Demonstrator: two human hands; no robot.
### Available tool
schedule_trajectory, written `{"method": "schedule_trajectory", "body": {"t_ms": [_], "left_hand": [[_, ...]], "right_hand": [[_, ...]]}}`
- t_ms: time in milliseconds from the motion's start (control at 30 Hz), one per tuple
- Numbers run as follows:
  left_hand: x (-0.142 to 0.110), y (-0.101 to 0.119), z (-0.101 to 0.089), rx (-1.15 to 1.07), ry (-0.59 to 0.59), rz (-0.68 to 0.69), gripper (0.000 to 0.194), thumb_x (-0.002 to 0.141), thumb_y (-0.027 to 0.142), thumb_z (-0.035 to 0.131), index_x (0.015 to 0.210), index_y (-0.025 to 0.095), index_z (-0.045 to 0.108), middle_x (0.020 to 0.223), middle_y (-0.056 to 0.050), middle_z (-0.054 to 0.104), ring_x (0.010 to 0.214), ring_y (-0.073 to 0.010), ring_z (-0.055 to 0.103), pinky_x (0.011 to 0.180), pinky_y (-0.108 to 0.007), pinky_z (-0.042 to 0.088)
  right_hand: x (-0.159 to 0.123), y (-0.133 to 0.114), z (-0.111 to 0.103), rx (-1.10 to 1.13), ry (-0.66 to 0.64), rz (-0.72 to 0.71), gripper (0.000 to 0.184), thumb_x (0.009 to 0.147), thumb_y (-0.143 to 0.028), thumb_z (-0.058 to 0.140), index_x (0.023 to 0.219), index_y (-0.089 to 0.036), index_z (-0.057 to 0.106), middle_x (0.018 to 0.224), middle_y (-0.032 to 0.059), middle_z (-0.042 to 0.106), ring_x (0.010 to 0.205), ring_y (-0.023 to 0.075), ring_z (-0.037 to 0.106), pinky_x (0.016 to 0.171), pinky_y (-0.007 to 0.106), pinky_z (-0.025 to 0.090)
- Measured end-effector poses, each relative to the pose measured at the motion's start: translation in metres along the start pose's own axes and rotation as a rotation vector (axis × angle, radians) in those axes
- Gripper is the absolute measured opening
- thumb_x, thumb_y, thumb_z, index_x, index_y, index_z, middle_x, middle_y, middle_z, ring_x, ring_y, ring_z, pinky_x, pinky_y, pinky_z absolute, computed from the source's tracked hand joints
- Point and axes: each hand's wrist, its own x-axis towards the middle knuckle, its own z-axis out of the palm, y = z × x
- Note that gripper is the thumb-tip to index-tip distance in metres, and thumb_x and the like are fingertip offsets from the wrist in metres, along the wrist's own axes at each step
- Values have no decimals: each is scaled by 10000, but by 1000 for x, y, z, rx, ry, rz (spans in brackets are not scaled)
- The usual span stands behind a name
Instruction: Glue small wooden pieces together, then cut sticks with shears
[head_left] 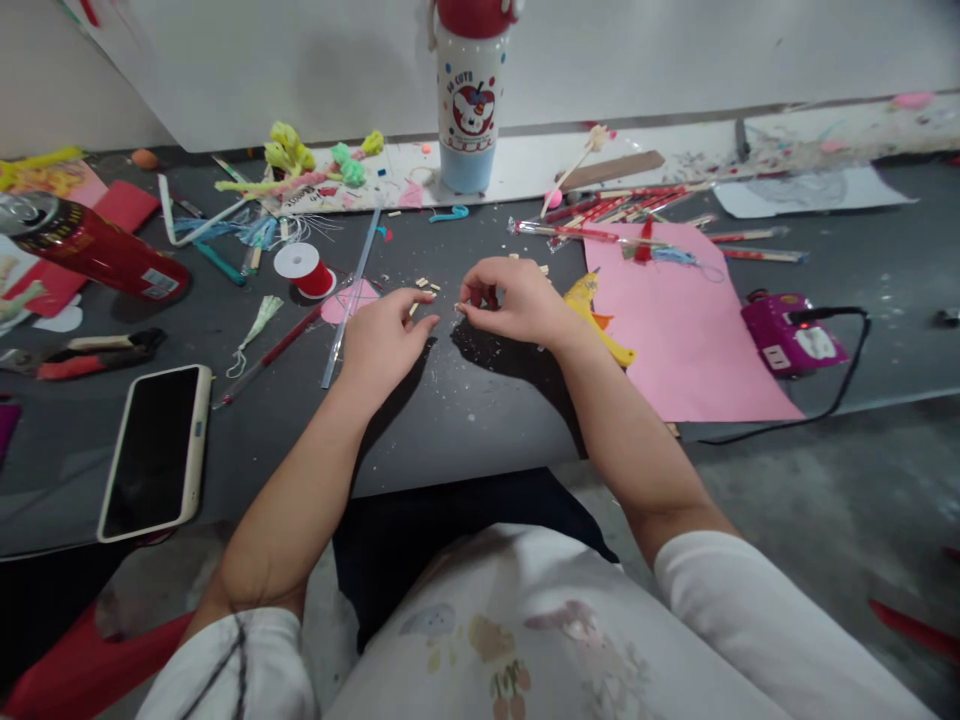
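Over the middle of the dark table, my left hand has its thumb and index finger apart. A short pale stick piece shows in the gap between them, and I cannot tell whether it is touched. Facing it, my right hand is closed in a pinch, with a tiny pale bit at its fingertips, too small to name. Several short pale stick pieces lie just beyond the left fingertips. A clear plastic strip lies left of my left hand. Yellow pliers or cutters lie beside my right wrist, partly hidden.
At the back stands a water bottle. On the left are a spool of red thread, a leaning red can, pliers and a phone. To the right lie pink paper and a purple device with a cable.
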Motion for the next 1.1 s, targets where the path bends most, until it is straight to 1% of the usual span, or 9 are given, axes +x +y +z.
{"method": "schedule_trajectory", "body": {"t_ms": [67, 133, 233, 400, 500, 600, 700, 867, 1100], "left_hand": [[0, 0, 1, -127, -7, 10, 285, 792, 241, 702, 1072, 216, 754, 532, 53, 492, 528, -101, 438, 572, -253, 285], [0, 1, 1, -242, 2, 27, 242, 795, 231, 695, 1023, 204, 773, 498, 61, 461, 495, -87, 406, 548, -247, 282], [-1, 3, 3, -392, 18, 25, 150, 796, 241, 695, 895, 180, 789, 480, 51, 483, 463, -76, 401, 504, -240, 281], [0, 4, 3, -686, -55, -81, 118, 756, 230, 727, 838, 161, 776, 440, 55, 485, 380, -54, 367, 413, -211, 247], [1, 5, 1, -863, -95, -163, 111, 726, 221, 750, 816, 157, 766, 453, 56, 485, 357, -37, 331, 378, -198, 199], [2, 6, -3, -1000, -182, -255, 126, 693, 231, 787, 789, 160, 748, 510, 54, 510, 347, -12, 306, 362, -187, 153], [2, 7, -8, -1089, -277, -330, 156, 666, 235, 820, 762, 160, 723, 499, 71, 468, 351, -1, 295, 361, -174, 140], [2, 10, -12, -1187, -401, -396, 179, 692, 271, 818, 748, 161, 689, 403, 111, 319, 352, -1, 214, 366, -155, 135], [1, 11, -12, -1179, -425, -409, 180, 722, 287, 797, 754, 161, 672, 378, 118, 266, 360, -7, 174, 376, -158, 123]], "right_hand": [[0, -1, 1, 19, 11, -7, 52, 791, -213, 604, 817, -170, 617, 747, 9, 624, 653, 106, 523, 639, 242, 394], [0, -3, 2, 42, 16, -20, 57, 793, -220, 613, 821, -170, 617, 742, 3, 622, 651, 102, 523, 633, 237, 396], [-1, -4, 3, 78, 27, -60, 62, 802, -217, 627, 829, -162, 631, 736, 1, 619, 649, 96, 527, 622, 229, 401], [0, -7, 4, 72, 64, -110, 88, 855, -237, 632, 866, -156, 663, 746, 6, 628, 648, 97, 529, 629, 235, 410], [-1, -8, 4, 53, 119, -145, 171, 898, -333, 632, 867, -166, 656, 743, 5, 621, 652, 104, 526, 656, 255, 415], [-1, -8, 4, 56, 172, -159, 287, 920, -448, 606, 848, -173, 643, 738, 8, 614, 659, 111, 526, 662, 268, 417], [-1, -8, 5, 64, 198, -156, 334, 922, -488, 592, 824, -172, 639, 733, 13, 616, 662, 115, 528, 650, 272, 419], [-2, -8, 6, 41, 233, -164, 303, 895, -470, 631, 842, -172, 646, 724, 3, 612, 643, 109, 514, 651, 276, 422], [-3, -15, 6, 30, 202, -166, 163, 875, -313, 616, 947, -175, 662, 746, 6, 608, 662, 118, 512, 673, 284, 432]]}}
